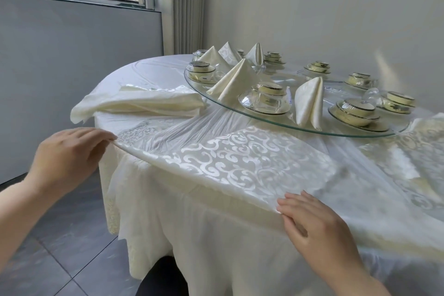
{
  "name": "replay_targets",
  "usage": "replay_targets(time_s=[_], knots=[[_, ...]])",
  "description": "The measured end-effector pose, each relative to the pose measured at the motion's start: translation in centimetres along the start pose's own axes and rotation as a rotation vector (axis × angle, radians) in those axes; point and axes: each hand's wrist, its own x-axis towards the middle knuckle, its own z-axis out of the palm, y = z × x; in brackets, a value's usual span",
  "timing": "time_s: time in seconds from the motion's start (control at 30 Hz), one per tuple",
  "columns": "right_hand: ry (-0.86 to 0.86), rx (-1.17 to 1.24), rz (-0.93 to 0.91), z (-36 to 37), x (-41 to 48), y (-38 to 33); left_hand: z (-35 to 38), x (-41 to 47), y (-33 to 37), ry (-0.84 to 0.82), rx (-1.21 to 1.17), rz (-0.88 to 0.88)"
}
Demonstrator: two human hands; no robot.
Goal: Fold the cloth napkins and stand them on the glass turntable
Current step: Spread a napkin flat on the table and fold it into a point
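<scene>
A cream napkin with a shiny scroll pattern (240,163) lies spread flat on the near part of the round table. My left hand (69,158) pinches its left corner at the table edge. My right hand (314,226) pinches its near right corner. The glass turntable (310,125) sits beyond, carrying several folded napkins standing as cones, among them one (234,81) at the left front and one (310,101) at the front edge.
A pile of unfolded cream napkins (141,102) lies on the table to the left of the turntable. Sets of cups, bowls and saucers (266,98) ring the turntable. Another patterned cloth (413,151) lies at the right. The white tablecloth (216,247) hangs down in front.
</scene>
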Motion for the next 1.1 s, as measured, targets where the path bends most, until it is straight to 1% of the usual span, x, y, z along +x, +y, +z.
replay_targets(time_s=[0.07,0.13,0.17,0.23,0.3,0.37,0.4,0.47,0.53,0.6,0.7,0.8,0.9,0.97,1.1], knots=[[0.044,0.061,-0.05,-0.3,-0.8,-0.5,-1.5,-0.4,-0.8,0.011,-0.055,-0.059],[-0.002,0.15,-0.056,-0.5,-1.3,-1.0,-2.8,-0.3,-1.5,-0.016,-0.133,-0.068],[-0.045,0.199,-0.023,-0.7,-1.4,-1.2,-3.5,-0.2,-1.4,-0.012,-0.166,-0.061],[-0.096,0.322,0.132,-0.9,-1.4,-1.3,-5.0,0.3,-0.2,-0.116,-0.29,-0.059],[-0.095,0.398,0.351,-1.4,-0.5,-1.0,-5.6,2.0,2.3,-0.098,-0.358,-0.064],[-0.107,0.239,0.427,-1.1,0.1,0.5,-4.7,4.3,4.9,-0.132,-0.408,-0.095],[-0.154,0.158,0.475,-1.1,0.5,1.0,-4.0,5.6,6.3,-0.166,-0.427,-0.105],[-0.264,0.03,0.503,-1.2,0.9,1.6,-1.8,8.3,8.4,-0.246,-0.475,-0.144],[-0.343,0.0,0.507,-1.0,0.9,1.8,0.8,10.5,10.2,-0.345,-0.526,-0.181],[-0.362,-0.009,0.508,-0.8,0.7,1.8,3.5,12.2,12.0,-0.444,-0.576,-0.225],[-0.337,-0.011,0.49,-0.6,0.6,2.0,7.3,14.2,14.6,-0.557,-0.618,-0.304],[-0.292,0.001,0.526,-0.4,0.5,2.0,10.2,15.7,16.6,-0.605,-0.684,-0.405],[-0.229,-0.083,0.449,0.9,0.3,2.6,12.4,16.5,17.6,-0.645,-0.707,-0.458],[-0.1,-0.061,0.411,1.4,0.1,2.9,13.4,17.1,18.1,-0.649,-0.654,-0.482],[0.041,-0.124,0.371,2.2,-0.3,3.1,15.1,18.4,18.5,-0.614,-0.605,-0.488]])
